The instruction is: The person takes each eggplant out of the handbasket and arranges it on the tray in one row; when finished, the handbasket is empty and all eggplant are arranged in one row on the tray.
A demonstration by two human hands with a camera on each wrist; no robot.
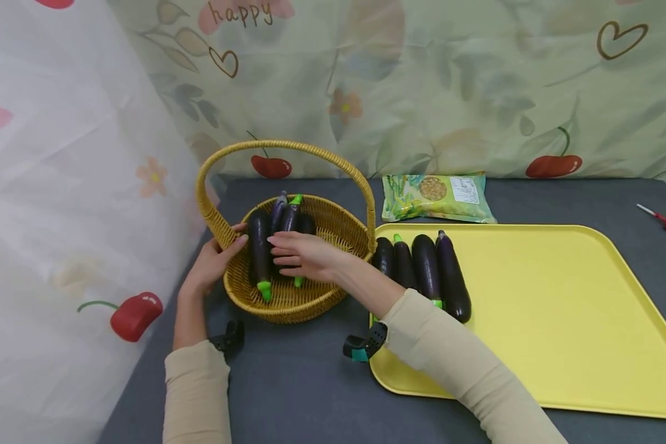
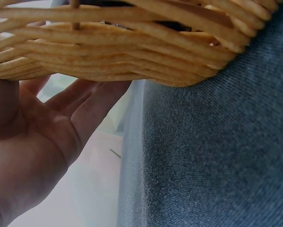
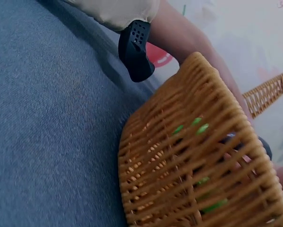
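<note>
Tabletop (image 1: 296, 385) is holding a basket (image 1: 335, 225); left grip (image 1: 212, 264) is pinching the rim (image 1: 288, 311), probably steadying it, right grip (image 1: 305, 251) is hanging loose, maybe touching eggplants (image 1: 260, 246).

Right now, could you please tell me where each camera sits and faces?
Head: worn on the head, facing forward and down at the wicker basket, eggplants and yellow tray; left hand and right hand show.
Left wrist: worn there, facing the basket's woven wall; left fingers show.
Right wrist: worn there, facing the basket's outside; left sleeve shows.
Both wrist views share the basket.
</note>
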